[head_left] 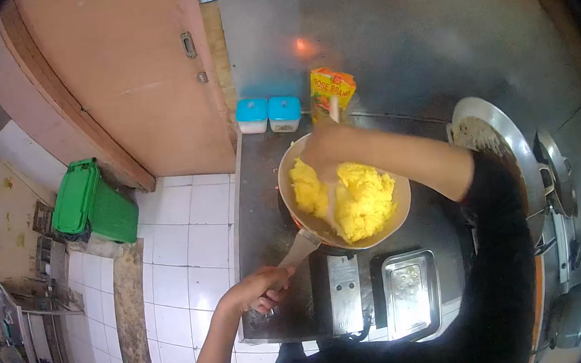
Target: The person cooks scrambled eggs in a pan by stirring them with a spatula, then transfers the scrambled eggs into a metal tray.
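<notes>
A frying pan (pixel 405 207) sits on the stove, filled with a lumpy, bright yellow food (pixel 364 205) whose kind I cannot make out for sure. My left hand (pixel 264 288) is closed around the pan's handle (pixel 300 248), near its end. Over the pan, my right hand (pixel 323 150) grips a spatula (pixel 334 209), its pale handle sticking up past the fist and its lower end down in the yellow food. Motion smears this hand, and my forearm covers part of the pan's far rim.
Two blue-lidded tubs (pixel 268 114) and a yellow pouch (pixel 332 89) stand behind the pan. A metal tray (pixel 412 293) lies in front, near the stove's control panel (pixel 346 294). Large woks (pixel 494 127) are at the right; a green bin (pixel 93 202) stands on the tiled floor at left.
</notes>
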